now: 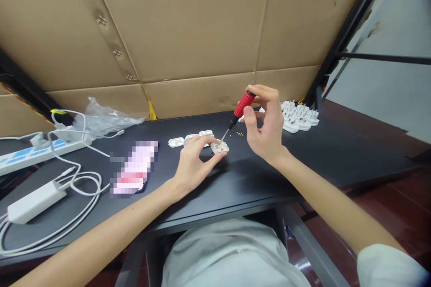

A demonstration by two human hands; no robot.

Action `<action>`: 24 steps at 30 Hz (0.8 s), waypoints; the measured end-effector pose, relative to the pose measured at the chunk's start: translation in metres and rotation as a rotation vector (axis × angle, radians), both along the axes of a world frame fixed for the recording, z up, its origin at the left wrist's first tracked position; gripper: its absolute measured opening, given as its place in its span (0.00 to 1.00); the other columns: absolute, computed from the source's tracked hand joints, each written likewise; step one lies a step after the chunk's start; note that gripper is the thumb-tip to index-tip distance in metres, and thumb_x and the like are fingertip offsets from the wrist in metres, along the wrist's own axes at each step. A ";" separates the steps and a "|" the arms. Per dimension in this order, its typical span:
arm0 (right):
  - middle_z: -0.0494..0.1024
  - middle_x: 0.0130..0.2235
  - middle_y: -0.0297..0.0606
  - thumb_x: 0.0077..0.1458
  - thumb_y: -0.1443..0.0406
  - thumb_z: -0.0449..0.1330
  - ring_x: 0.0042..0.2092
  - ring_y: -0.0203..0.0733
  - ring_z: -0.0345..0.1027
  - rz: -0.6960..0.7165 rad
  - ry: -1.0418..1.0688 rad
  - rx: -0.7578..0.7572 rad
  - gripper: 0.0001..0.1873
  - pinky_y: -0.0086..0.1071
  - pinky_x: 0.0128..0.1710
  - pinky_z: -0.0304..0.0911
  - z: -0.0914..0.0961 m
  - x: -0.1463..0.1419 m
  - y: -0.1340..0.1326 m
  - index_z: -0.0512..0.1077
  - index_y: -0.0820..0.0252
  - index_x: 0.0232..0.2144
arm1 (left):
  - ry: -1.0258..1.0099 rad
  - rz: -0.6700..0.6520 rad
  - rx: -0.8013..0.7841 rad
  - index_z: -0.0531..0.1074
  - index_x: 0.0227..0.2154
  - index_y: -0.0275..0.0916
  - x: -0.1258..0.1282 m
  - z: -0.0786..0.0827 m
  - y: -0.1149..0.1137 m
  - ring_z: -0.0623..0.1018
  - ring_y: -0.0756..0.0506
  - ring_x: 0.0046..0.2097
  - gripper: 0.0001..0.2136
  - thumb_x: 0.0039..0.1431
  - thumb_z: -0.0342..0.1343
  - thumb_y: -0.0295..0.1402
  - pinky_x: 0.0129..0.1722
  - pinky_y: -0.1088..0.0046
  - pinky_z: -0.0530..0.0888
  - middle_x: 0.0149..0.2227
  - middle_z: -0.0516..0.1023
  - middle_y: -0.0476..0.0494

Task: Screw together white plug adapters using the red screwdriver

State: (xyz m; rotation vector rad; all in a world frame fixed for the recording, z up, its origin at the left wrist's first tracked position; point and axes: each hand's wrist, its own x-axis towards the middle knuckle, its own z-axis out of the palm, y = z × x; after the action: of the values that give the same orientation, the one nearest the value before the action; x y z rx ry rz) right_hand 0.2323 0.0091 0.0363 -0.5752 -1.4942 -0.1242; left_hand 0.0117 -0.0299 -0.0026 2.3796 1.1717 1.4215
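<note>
My right hand point(266, 121) pinches a red-handled precision screwdriver point(244, 105), and its thin metal shaft slants down into an open white plug body point(220, 147). My left hand point(197, 165) holds that plug on the black desk point(256, 174) with its fingertips. Small brass-coloured parts show inside the plug. Several tiny yellow pieces point(239, 134) lie just beyond it. Loose white plug parts point(176, 142) sit by my left fingers, partly hidden behind them. At the back right, several white plugs point(298, 116) lie grouped behind my right hand.
To the left lie a white power strip point(33, 154), a white charger point(35, 201) with looped cables, a pixelated phone point(134, 168) and a crumpled plastic bag point(104, 118). Cardboard point(175, 22) lines the wall behind the desk. A dark metal frame point(350, 31) stands at the right.
</note>
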 end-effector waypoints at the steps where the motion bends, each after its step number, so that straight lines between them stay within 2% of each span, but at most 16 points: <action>1: 0.75 0.64 0.46 0.78 0.55 0.55 0.50 0.48 0.82 0.008 -0.011 -0.012 0.19 0.37 0.32 0.81 0.000 0.001 0.000 0.70 0.44 0.66 | -0.001 -0.002 0.004 0.81 0.46 0.46 0.000 0.000 0.000 0.85 0.40 0.47 0.09 0.67 0.72 0.39 0.55 0.58 0.78 0.44 0.87 0.47; 5: 0.78 0.63 0.45 0.78 0.56 0.52 0.49 0.48 0.81 0.010 -0.023 -0.035 0.20 0.38 0.33 0.81 -0.001 0.000 -0.001 0.69 0.43 0.67 | 0.000 -0.003 0.002 0.81 0.46 0.46 0.001 0.001 -0.001 0.86 0.39 0.47 0.09 0.67 0.72 0.40 0.56 0.57 0.78 0.45 0.88 0.46; 10: 0.76 0.55 0.43 0.74 0.56 0.59 0.45 0.44 0.79 -0.041 0.033 0.016 0.18 0.33 0.28 0.77 -0.002 -0.003 0.002 0.70 0.45 0.63 | 0.006 0.000 -0.008 0.81 0.46 0.46 0.001 0.001 -0.001 0.85 0.39 0.47 0.10 0.67 0.72 0.40 0.56 0.57 0.78 0.44 0.88 0.46; 13: 0.74 0.55 0.44 0.72 0.54 0.64 0.45 0.44 0.80 -0.058 0.062 0.046 0.19 0.32 0.26 0.76 -0.003 -0.003 0.005 0.69 0.46 0.61 | -0.006 0.003 -0.007 0.81 0.45 0.46 0.001 0.001 0.000 0.85 0.40 0.47 0.10 0.67 0.72 0.40 0.55 0.58 0.78 0.44 0.87 0.47; 18: 0.78 0.58 0.43 0.70 0.53 0.68 0.44 0.42 0.83 0.034 0.095 -0.021 0.19 0.30 0.26 0.77 0.001 -0.002 0.004 0.68 0.47 0.56 | -0.022 0.002 -0.015 0.81 0.45 0.46 0.001 0.000 0.001 0.84 0.40 0.46 0.09 0.66 0.73 0.39 0.54 0.58 0.78 0.44 0.87 0.47; 21: 0.82 0.53 0.39 0.70 0.53 0.69 0.40 0.40 0.84 0.108 0.110 -0.037 0.20 0.30 0.27 0.76 0.002 -0.002 0.001 0.66 0.47 0.55 | -0.024 0.001 -0.023 0.81 0.45 0.46 0.001 0.001 0.001 0.84 0.40 0.46 0.09 0.67 0.72 0.39 0.54 0.58 0.78 0.44 0.87 0.46; 24: 0.84 0.47 0.34 0.69 0.51 0.70 0.38 0.39 0.84 0.121 0.100 -0.023 0.23 0.29 0.27 0.74 0.002 -0.003 0.001 0.63 0.46 0.54 | -0.017 0.003 -0.031 0.81 0.45 0.46 0.001 0.001 0.001 0.84 0.39 0.47 0.10 0.66 0.72 0.40 0.54 0.57 0.78 0.44 0.87 0.46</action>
State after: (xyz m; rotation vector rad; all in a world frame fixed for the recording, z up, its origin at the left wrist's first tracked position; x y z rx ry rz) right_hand 0.2292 0.0099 0.0380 -0.5012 -1.4302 0.0159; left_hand 0.0124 -0.0292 -0.0017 2.3417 1.1849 1.4111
